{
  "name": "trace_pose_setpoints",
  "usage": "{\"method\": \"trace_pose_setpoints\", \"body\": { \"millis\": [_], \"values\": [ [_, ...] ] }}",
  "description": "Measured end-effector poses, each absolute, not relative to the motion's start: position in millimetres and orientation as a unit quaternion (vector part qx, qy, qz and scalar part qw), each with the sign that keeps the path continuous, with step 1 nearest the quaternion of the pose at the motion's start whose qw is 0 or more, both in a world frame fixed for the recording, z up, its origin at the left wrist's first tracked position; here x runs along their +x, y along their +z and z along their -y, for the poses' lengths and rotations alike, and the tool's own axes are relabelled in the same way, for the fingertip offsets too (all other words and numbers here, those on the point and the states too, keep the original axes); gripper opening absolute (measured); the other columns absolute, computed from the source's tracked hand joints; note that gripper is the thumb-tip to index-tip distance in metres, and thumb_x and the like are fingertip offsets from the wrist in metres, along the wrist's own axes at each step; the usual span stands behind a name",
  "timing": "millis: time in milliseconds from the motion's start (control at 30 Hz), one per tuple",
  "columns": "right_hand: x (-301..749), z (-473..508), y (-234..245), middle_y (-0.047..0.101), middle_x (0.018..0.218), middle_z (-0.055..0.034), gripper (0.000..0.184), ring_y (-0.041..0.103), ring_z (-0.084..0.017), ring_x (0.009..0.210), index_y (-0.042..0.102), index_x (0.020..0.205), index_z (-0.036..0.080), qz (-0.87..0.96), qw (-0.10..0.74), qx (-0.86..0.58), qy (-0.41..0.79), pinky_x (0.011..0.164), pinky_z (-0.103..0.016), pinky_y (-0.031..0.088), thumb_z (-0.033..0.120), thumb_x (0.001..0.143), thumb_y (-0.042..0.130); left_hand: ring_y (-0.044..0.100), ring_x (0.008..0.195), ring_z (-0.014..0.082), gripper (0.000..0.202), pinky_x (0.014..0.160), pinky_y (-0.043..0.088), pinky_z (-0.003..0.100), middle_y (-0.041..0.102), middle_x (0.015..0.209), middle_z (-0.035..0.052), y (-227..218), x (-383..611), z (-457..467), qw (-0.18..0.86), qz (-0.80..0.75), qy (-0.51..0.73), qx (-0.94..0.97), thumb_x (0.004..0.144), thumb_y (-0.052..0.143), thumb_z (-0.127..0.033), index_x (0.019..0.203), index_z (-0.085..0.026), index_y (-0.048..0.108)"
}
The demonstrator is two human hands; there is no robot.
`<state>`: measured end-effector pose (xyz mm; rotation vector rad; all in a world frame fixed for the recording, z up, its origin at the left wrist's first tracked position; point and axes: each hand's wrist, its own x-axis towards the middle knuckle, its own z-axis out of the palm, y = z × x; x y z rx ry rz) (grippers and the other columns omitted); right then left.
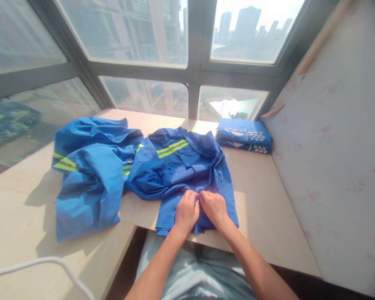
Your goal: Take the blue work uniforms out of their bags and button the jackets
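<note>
"How far along is it?"

"The left hand (187, 208) and right hand (213, 205) pinch the front of the blue jacket (190, 170) (fingertips almost touching), low down near its bottom edge. It lies front up on the desk (262, 200), not folded yet."

"And the rest?"

"Crumpled blue clothes (93, 179), just beside it on the left, look left to do. Far back by the window (233, 102), a blue bundle (243, 135) is neatly folded, so that one seems done."

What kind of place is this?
Probably a sunny window nook high in a city home: big windows, tall buildings outside, and a pink-patterned wall beside a pale tabletop.
</note>
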<state>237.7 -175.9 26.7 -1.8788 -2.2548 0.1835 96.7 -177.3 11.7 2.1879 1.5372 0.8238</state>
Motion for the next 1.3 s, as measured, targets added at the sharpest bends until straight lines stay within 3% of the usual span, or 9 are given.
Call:
{"method": "trace_pose_setpoints", "body": {
  "millis": [267, 433, 700, 967, 1067, 1300],
  "values": [
    [249.6, 175.5, 25.7, 0.077, 0.091, -0.002, 0.025, 0.071, -0.017, 0.082, 0.075, 0.093, 0.025, 0.744, 0.225, -0.602, 0.182, 0.068, -0.022, 0.044, 0.026, 0.1, 0.052, 0.061, 0.099, 0.0232, 0.021, 0.091, 0.054, 0.04, 0.06, 0.103, 0.0071, 8.8, 93.1, 174.9, 0.164, -0.549, 0.333, 0.749, 0.086, 0.058, -0.01, 0.105, -0.019, 0.059],
    [252.0, 172.3, 19.6, 0.074, 0.077, -0.0021, 0.026, 0.067, -0.015, 0.068, 0.075, 0.085, 0.021, 0.741, 0.276, -0.565, 0.236, 0.066, -0.022, 0.045, 0.026, 0.097, 0.053, 0.064, 0.096, 0.021, 0.016, 0.088, 0.056, 0.037, 0.064, 0.102, 0.0064, 6.0, 88.8, 174.0, 0.199, -0.542, 0.351, 0.737, 0.09, 0.057, -0.015, 0.103, -0.019, 0.066],
    [249.6, 171.9, 19.8, 0.066, 0.062, 0.0016, 0.018, 0.058, -0.012, 0.056, 0.074, 0.079, 0.021, 0.744, 0.253, -0.568, 0.246, 0.059, -0.021, 0.038, 0.022, 0.088, 0.058, 0.069, 0.092, 0.0222, 0.022, 0.084, 0.056, 0.036, 0.074, 0.097, 0.0061, 7.2, 83.6, 175.8, 0.211, -0.565, 0.287, 0.744, 0.092, 0.053, -0.012, 0.097, -0.02, 0.074],
    [235.0, 174.2, 25.3, 0.078, 0.089, -0.0041, 0.02, 0.07, -0.017, 0.077, 0.076, 0.094, 0.023, 0.761, 0.194, -0.593, 0.177, 0.066, -0.023, 0.04, 0.024, 0.095, 0.056, 0.069, 0.094, 0.0199, 0.026, 0.086, 0.054, 0.033, 0.075, 0.1, 0.0055, 10.1, 80.8, 172.7, 0.237, -0.552, 0.305, 0.739, 0.09, 0.051, -0.006, 0.097, -0.019, 0.073],
    [230.3, 176.6, 26.4, 0.078, 0.091, -0.0059, 0.022, 0.071, -0.019, 0.078, 0.075, 0.096, 0.022, 0.732, 0.194, -0.634, 0.156, 0.066, -0.024, 0.04, 0.024, 0.097, 0.053, 0.069, 0.093, 0.0196, 0.022, 0.086, 0.054, 0.033, 0.075, 0.099, 0.0049, 11.9, 80.8, 173.1, 0.249, -0.553, 0.322, 0.727, 0.092, 0.053, -0.009, 0.097, -0.019, 0.072],
    [239.2, 174.7, 27.3, 0.077, 0.086, -0.0046, 0.023, 0.07, -0.018, 0.075, 0.076, 0.097, 0.023, 0.689, 0.254, -0.634, 0.242, 0.064, -0.024, 0.04, 0.028, 0.096, 0.054, 0.067, 0.092, 0.0197, 0.019, 0.085, 0.052, 0.033, 0.073, 0.096, 0.0045, 13.8, 80.5, 174.8, 0.26, -0.549, 0.318, 0.728, 0.094, 0.055, -0.012, 0.094, -0.019, 0.072]
  ]
}}
